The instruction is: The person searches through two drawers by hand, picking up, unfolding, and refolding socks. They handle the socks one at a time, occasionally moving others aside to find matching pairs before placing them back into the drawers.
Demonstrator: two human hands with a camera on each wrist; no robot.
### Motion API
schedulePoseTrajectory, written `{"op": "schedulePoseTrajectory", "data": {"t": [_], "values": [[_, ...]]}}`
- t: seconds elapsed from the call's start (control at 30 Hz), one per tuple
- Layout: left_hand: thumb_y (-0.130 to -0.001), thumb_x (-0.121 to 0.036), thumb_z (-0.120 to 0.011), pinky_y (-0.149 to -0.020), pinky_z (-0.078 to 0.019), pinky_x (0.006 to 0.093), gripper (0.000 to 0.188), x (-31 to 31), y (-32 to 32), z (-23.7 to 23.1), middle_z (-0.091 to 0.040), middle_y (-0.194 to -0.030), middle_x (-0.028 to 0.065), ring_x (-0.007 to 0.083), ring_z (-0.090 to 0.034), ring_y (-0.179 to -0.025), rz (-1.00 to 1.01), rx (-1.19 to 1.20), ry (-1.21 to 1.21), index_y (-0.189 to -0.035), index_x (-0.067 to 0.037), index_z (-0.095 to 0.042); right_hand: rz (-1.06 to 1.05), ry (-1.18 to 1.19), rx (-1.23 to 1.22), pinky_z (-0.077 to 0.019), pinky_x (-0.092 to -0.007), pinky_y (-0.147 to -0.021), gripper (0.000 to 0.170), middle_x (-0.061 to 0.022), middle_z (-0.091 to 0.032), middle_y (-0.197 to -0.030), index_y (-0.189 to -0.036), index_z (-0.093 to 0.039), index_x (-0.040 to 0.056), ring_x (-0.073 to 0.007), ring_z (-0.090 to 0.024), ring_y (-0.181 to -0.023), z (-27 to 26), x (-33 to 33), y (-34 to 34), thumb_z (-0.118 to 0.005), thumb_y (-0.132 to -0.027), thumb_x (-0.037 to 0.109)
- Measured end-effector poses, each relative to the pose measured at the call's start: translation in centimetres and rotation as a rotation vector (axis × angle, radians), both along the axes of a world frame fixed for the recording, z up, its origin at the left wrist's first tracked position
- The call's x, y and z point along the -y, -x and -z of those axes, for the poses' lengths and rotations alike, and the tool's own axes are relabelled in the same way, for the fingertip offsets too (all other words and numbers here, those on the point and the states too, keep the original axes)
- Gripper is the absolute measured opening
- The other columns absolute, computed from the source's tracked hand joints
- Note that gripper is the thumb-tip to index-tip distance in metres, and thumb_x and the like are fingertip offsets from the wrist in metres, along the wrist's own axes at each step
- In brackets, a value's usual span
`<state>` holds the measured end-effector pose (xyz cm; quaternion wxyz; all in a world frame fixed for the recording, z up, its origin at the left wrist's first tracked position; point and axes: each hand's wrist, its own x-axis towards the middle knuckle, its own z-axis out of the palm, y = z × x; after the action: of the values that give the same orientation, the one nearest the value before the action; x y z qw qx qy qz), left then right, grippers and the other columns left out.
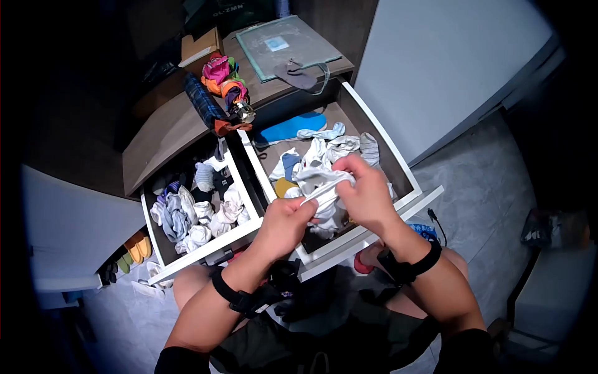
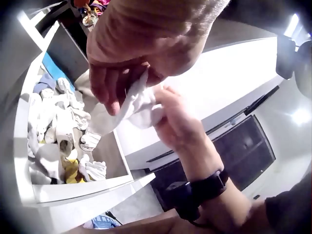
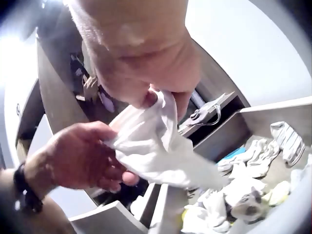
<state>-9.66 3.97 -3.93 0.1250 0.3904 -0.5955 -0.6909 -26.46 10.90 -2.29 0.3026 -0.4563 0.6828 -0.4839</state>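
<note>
A white sock (image 1: 325, 179) is stretched between both hands above the right drawer (image 1: 381, 138). My left hand (image 1: 288, 225) pinches one end of it between thumb and fingers. Thumb and fingers of my right hand (image 1: 369, 193) grip the other end, a little higher and farther forward. In the right wrist view the sock (image 3: 156, 146) hangs as a loose, folded tube. Beneath the hands lie several loose socks (image 1: 342, 147), mostly white, beside a blue insole (image 1: 291, 128). Part of this pile is hidden by the hands.
Left of it, a second open drawer (image 1: 205, 251) holds several bunched socks (image 1: 177, 215). On the cabinet top are a plaid folded umbrella (image 1: 202, 101), colourful cloth items (image 1: 218, 71), a clear pouch (image 1: 255, 56) and a grey eye mask (image 1: 295, 75). Yellow slippers (image 1: 138, 248) stand on the floor.
</note>
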Motion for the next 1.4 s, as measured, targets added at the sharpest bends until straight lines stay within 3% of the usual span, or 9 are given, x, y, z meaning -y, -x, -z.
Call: {"op": "schedulePoseTrajectory", "data": {"t": [0.1,0.2,0.4,0.77,0.93,1.1,1.2,1.33,1.4], "values": [[-0.093,-0.021,-0.05,-0.056,-0.0441,0.0232,0.026,0.0,0.5,-0.7,-0.063,-0.077,0.0034,0.0131,-0.061,-0.065,-0.091,0.019,-0.197,-0.095,0.001,-0.063,0.048,0.096,0.719,-0.0489,-0.0263,-0.077,0.028,-0.0096,-0.062,-0.099,-0.107,-0.051,0.0026,-0.0172,-0.062,-0.087,0.0,0.8,-0.6,-0.047,-0.081,-0.007],[-0.095,-0.021,-0.038,-0.059,-0.0517,0.0269,0.031,0.4,1.0,-1.5,-0.067,-0.093,0.0114,0.0203,-0.069,-0.073,-0.133,-0.001,-0.339,-0.109,0.0,-0.055,0.124,0.018,1.022,-0.0441,-0.0256,-0.075,0.031,-0.0083,-0.06,-0.097,-0.111,-0.051,0.002,-0.0131,-0.056,-0.085,-1.4,0.4,-1.5,-0.047,-0.081,-0.004],[-0.096,-0.024,-0.035,-0.057,-0.0556,0.0277,0.036,1.5,0.5,-2.3,-0.066,-0.099,0.0114,0.0186,-0.069,-0.073,-0.237,-0.139,-0.468,-0.118,-0.001,-0.052,0.011,-0.216,1.06,-0.0431,-0.0268,-0.082,0.035,-0.0085,-0.06,-0.1,-0.114,-0.051,0.0031,-0.0137,-0.056,-0.091,-2.3,-0.3,-2.0,-0.047,-0.08,-0.001],[-0.098,-0.027,-0.033,-0.061,-0.055,0.0314,0.037,2.7,-0.3,-3.9,-0.065,-0.102,0.0093,0.0187,-0.066,-0.083,-0.318,-0.207,-0.361,-0.113,-0.003,-0.056,-0.254,-0.233,0.948,-0.0408,-0.0238,-0.07,0.019,-0.0027,-0.053,-0.086,-0.104,-0.048,0.0046,-0.0094,-0.05,-0.077,-1.1,-0.5,-4.1,-0.043,-0.087,0.01],[-0.098,-0.029,-0.034,-0.056,-0.0553,0.0304,0.037,2.1,-0.2,-5.0,-0.065,-0.103,0.0098,0.0199,-0.067,-0.081,-0.364,-0.262,-0.513,-0.115,-0.003,-0.055,-0.175,-0.052,0.526,-0.0422,-0.0259,-0.066,0.017,-0.0062,-0.055,-0.087,-0.104,-0.047,0.0027,-0.0102,-0.051,-0.075,-1.3,-0.5,-3.9,-0.04,-0.089,0.01],[-0.092,-0.021,-0.04,-0.091,-0.0474,0.036,0.034,1.0,0.0,-2.2,-0.063,-0.109,0.0089,0.0223,-0.062,-0.099,-0.134,-0.522,-0.695,-0.115,0.0,-0.055,-0.026,0.206,0.324,-0.0439,-0.0279,-0.068,0.018,-0.0068,-0.055,-0.081,-0.105,-0.048,0.0021,-0.0125,-0.052,-0.074,-0.2,0.8,-3.0,-0.04,-0.089,0.005],[-0.09,-0.018,-0.04,-0.092,-0.0467,0.0367,0.035,1.0,-0.7,-1.3,-0.062,-0.11,0.0095,0.023,-0.062,-0.1,0.028,-0.67,-0.73,-0.116,0.001,-0.055,-0.059,0.142,0.309,-0.0444,-0.0287,-0.069,0.017,-0.0075,-0.055,-0.079,-0.103,-0.049,0.0016,-0.0139,-0.053,-0.074,-0.3,0.1,-3.5,-0.04,-0.09,0.005],[-0.091,-0.018,-0.041,-0.097,-0.0429,0.0385,0.037,0.4,-0.9,-1.7,-0.06,-0.117,0.0105,0.0229,-0.058,-0.108,-0.028,-0.694,-0.64,-0.119,0.001,-0.054,-0.005,0.2,0.201,-0.045,-0.0311,-0.069,0.014,-0.0128,-0.059,-0.082,-0.102,-0.051,0.0011,-0.0183,-0.056,-0.073,-0.5,0.1,-3.1,-0.046,-0.092,0.01],[-0.091,-0.015,-0.042,-0.096,-0.0433,0.0352,0.036,0.5,-1.0,-1.6,-0.06,-0.115,0.0116,0.0217,-0.058,-0.107,-0.036,-0.705,-0.579,-0.12,0.004,-0.052,0.01,0.19,-0.074,-0.0452,-0.0306,-0.069,0.016,-0.0138,-0.06,-0.083,-0.101,-0.052,0.0005,-0.0193,-0.057,-0.073,-1.0,0.1,-2.3,-0.05,-0.092,0.013]]}}
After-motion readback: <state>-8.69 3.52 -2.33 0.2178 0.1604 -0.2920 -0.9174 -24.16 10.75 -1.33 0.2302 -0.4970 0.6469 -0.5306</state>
